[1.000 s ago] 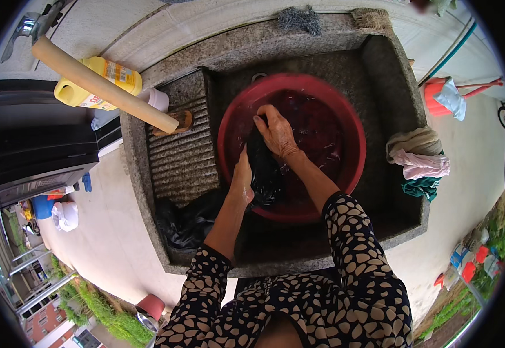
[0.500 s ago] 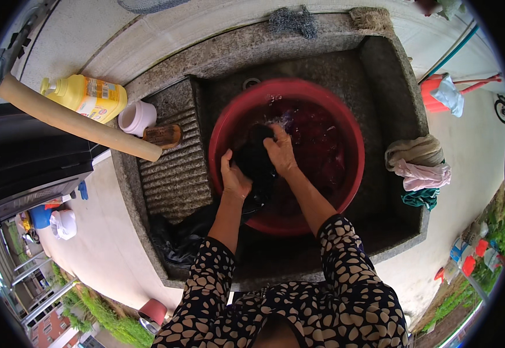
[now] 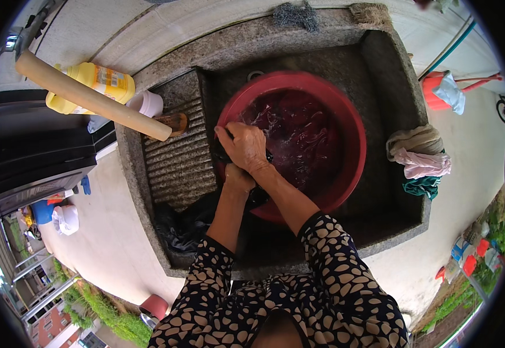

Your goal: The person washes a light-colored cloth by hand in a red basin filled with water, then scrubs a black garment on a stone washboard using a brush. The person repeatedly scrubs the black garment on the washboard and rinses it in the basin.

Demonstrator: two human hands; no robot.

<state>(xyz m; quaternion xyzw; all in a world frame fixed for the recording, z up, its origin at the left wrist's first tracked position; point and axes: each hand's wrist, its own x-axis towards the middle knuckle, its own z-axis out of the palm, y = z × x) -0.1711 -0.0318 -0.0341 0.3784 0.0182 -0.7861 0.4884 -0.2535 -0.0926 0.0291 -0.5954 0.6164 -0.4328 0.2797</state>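
Note:
A round red basin (image 3: 354, 168) stands in the stone sink, with rippling dark reddish water inside. Over its left rim, my right hand (image 3: 245, 146) is closed, back of the hand up. Directly below it my left hand (image 3: 239, 178) grips too, partly covered by the right wrist. Both hold a wet black cloth (image 3: 258, 197), mostly hidden behind my fingers and wrists. More black fabric (image 3: 183, 231) lies bunched at the bottom of the ribbed stone washboard (image 3: 177, 168), left of my forearm; whether it is one piece with the held cloth I cannot tell.
At the upper left, a beige hose (image 3: 96, 97) crosses before a yellow jug (image 3: 113, 81). A white cup (image 3: 148, 103) and a wooden brush (image 3: 174, 123) sit by the washboard. Folded cloths (image 3: 418, 156) hang over the sink's right wall. A grey mesh scrubber (image 3: 296, 16) rests on the back ledge.
My right hand has moved left and down from the basin's middle to meet my left hand at the rim. The black cloth has been drawn together in my grip and out of the water.

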